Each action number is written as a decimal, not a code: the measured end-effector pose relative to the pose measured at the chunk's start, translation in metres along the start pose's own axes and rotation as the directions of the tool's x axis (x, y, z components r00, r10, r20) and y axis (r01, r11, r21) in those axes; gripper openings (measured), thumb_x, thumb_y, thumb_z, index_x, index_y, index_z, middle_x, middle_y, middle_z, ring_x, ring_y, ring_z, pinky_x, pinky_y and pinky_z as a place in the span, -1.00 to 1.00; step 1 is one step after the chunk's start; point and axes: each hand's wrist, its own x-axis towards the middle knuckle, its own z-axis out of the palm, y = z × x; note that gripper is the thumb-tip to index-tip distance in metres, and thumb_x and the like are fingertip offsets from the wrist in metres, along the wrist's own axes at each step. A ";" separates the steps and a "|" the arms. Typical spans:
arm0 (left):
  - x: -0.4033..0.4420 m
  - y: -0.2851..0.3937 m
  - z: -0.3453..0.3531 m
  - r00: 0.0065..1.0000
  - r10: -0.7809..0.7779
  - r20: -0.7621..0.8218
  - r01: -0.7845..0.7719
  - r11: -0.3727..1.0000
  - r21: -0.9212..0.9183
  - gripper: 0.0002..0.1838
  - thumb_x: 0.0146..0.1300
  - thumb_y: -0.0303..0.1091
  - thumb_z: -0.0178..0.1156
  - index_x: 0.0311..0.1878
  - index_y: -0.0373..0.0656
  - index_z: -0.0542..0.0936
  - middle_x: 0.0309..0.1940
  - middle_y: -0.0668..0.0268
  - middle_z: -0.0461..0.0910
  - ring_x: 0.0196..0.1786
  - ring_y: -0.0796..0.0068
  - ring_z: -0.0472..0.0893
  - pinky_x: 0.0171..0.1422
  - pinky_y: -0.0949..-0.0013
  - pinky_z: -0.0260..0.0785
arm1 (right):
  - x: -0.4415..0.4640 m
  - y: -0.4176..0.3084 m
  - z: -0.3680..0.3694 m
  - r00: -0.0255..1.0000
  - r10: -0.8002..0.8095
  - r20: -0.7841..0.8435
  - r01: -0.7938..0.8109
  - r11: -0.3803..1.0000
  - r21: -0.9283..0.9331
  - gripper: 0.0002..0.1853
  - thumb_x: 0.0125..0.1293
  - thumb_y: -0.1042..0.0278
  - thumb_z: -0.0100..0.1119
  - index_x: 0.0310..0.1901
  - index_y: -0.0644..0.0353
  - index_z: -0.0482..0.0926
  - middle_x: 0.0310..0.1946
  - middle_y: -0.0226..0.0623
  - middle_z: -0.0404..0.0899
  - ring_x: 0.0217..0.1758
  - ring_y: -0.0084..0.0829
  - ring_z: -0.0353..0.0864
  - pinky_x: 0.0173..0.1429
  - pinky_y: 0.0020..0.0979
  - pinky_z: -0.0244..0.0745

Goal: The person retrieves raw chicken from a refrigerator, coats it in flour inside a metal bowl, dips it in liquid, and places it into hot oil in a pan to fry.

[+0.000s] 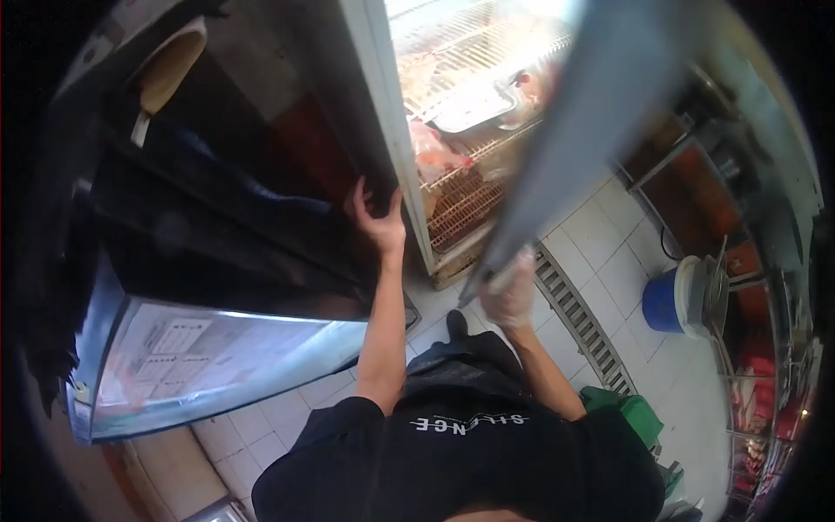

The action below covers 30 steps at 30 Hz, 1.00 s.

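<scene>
A tall refrigerator stands open before me, its bright inside holding wire shelves [470,202]. A white tray [474,104] and plastic-bagged raw meat [435,155] lie on the shelves. The grey refrigerator door [581,148], smeared by motion, swings out to the right. My right hand [511,294], in a clear plastic glove, is closed on the door's near edge; the exact grip is partly hidden. My left hand [379,224] is bare, with curved fingers apart, beside the refrigerator's left frame [402,148]. It holds nothing, and whether it touches the frame is unclear.
A dark glossy cabinet [243,235] is at the left, above a glass-like panel [217,365]. A drain grate [584,326] crosses the tiled floor. To the right are a blue bucket [665,303], a green bag-like object [628,418] and loaded racks [755,391].
</scene>
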 end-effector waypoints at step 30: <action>-0.024 0.089 0.178 0.576 -0.816 -0.045 0.720 0.533 -0.444 -0.50 0.45 -0.12 0.16 0.27 -0.30 0.45 0.09 0.23 0.56 0.09 0.47 0.52 0.20 0.35 0.38 | 0.144 0.153 0.024 0.884 0.064 0.464 -0.383 0.667 0.639 -0.81 0.34 0.37 0.21 -0.06 0.20 0.58 -0.15 -0.21 0.67 -0.12 -0.44 0.66 -0.06 -0.38 0.59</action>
